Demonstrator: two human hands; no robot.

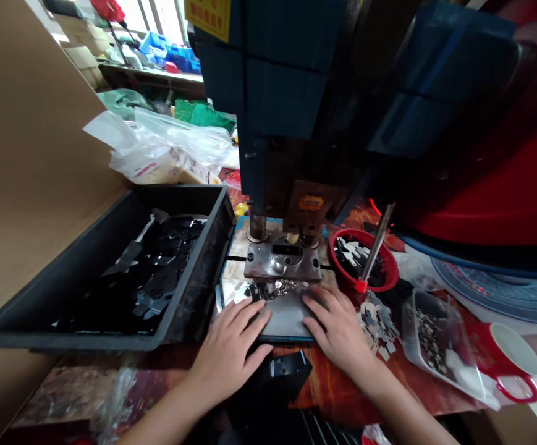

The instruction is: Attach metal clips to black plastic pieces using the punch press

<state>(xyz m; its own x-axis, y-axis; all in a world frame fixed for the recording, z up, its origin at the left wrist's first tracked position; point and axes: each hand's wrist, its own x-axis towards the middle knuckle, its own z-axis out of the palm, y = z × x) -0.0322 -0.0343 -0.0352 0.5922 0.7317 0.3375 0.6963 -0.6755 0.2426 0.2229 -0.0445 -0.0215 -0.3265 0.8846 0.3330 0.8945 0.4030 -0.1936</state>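
My left hand (229,346) lies flat, fingers spread, on the left part of a grey plate (287,316) in front of a press die (283,261). My right hand (338,327) rests on the plate's right part, fingers stretched toward the die. Small shiny metal bits (277,288) lie piled between the die and my fingertips. Neither hand visibly holds anything. The dark blue press machine (291,93) towers above the die.
A black bin (87,266) with flat dark parts sits to the left. A red bowl (386,275) with parts and a red-tipped rod (372,256) stands to the right. Further right are loose grey pieces (376,321), a clear tub (435,346) and a red-handled cup (513,358). Plastic bags (166,148) lie behind.
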